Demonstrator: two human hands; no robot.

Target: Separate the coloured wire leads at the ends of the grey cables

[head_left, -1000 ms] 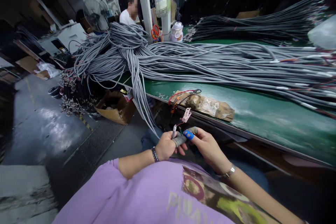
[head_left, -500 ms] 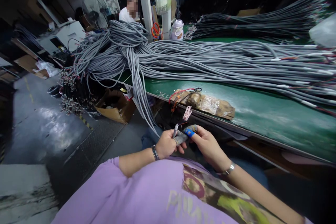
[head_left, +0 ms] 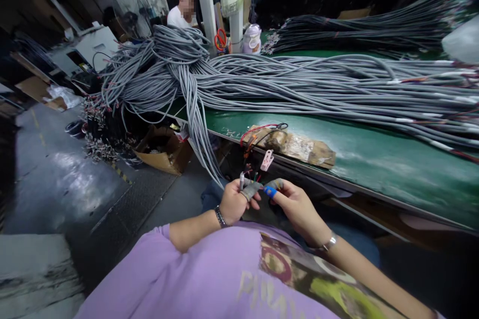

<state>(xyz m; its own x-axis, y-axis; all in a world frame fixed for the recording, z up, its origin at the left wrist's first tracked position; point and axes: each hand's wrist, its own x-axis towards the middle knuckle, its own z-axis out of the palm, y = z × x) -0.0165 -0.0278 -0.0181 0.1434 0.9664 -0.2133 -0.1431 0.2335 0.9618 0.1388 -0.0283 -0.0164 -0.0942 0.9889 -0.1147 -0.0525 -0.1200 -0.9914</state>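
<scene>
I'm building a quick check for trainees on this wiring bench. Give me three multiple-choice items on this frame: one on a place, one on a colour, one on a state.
1. Where does the big pile of grey cables lie?
A. on the green bench
B. on the floor only
C. in a cardboard box

2. What colour is the tape on the right hand fingertip?
A. red
B. blue
C. yellow

3. How is the left hand?
A. open and flat
B. resting on the bench
C. closed around a cable end

Key: 1 A, the pile spreads across the green top; 2 B, blue wrap shows on the fingertip; 3 C, the fingers curl around the cable end.
</scene>
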